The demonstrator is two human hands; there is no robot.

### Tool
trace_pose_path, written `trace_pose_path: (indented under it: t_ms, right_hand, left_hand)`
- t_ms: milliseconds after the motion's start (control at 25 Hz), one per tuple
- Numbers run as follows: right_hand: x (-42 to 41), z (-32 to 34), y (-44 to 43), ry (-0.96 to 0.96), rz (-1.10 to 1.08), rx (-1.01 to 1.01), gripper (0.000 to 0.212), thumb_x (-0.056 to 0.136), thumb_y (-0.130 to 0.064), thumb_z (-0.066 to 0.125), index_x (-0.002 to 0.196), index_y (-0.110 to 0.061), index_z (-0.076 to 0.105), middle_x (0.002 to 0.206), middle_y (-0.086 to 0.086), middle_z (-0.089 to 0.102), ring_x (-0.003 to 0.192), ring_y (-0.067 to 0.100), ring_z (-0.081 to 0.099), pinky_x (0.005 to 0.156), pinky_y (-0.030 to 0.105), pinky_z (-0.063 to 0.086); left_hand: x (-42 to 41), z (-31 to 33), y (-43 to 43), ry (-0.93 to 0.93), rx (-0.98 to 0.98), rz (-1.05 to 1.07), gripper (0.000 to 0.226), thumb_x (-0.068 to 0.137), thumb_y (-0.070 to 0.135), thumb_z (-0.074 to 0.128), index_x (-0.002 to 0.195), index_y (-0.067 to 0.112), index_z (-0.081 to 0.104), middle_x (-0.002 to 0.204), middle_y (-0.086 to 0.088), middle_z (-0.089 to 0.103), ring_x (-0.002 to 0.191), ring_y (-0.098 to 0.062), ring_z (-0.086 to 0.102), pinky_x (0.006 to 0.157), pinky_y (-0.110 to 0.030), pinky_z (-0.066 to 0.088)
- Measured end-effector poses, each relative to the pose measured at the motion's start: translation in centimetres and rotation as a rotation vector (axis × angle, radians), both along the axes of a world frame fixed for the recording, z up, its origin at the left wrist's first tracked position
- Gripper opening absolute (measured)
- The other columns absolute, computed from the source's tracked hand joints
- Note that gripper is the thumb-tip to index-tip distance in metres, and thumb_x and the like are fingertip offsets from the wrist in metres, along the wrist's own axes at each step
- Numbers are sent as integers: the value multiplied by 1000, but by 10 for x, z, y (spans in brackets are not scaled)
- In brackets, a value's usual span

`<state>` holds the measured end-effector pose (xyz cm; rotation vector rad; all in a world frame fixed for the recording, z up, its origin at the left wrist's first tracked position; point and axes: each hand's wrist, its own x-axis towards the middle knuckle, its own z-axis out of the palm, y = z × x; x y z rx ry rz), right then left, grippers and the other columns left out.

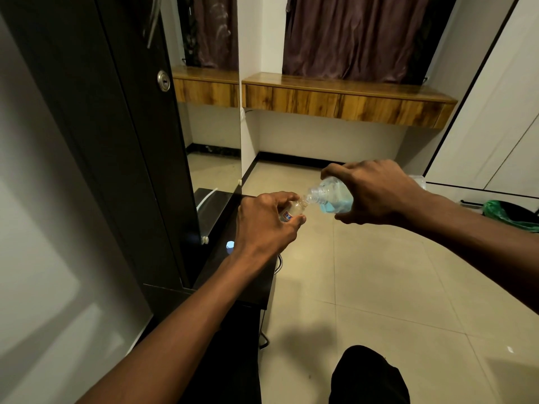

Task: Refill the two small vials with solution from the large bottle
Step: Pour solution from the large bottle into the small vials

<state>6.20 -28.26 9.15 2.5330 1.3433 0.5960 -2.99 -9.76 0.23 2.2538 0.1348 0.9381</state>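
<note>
My left hand (264, 224) grips a small clear vial (293, 210) with a red and blue label, its open neck tilted up to the right. My right hand (376, 192) holds the large clear bottle (331, 196) tipped down to the left, with pale blue solution pooled in its lower side. The bottle's uncapped threaded mouth touches the vial's mouth, above the edge of a low black table (248, 281). A small pale blue round thing (230, 244), perhaps a cap, lies on that table. A second vial is not in view.
A dark wardrobe door with a mirror (204, 176) stands at the left. A wooden wall shelf (344, 97) runs along the far wall under dark curtains. A green bag (507, 212) lies on the tiled floor at the right. My dark-clad knee (367, 374) shows below.
</note>
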Motion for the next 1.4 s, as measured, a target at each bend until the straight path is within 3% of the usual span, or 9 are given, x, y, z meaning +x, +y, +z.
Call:
trace_pose_path:
  t_ms: [1400]
  right_hand:
    - [-3,1,1,8,-12,-1,82,69,-47,86,136,-25,45,114,5,71,90,32,69,69,44,61]
  left_hand:
    - [2,-3,-2,-2,9,-2,47,74,34,88,117,20,76,104,-1,79,84,-8,73,81,-31,63]
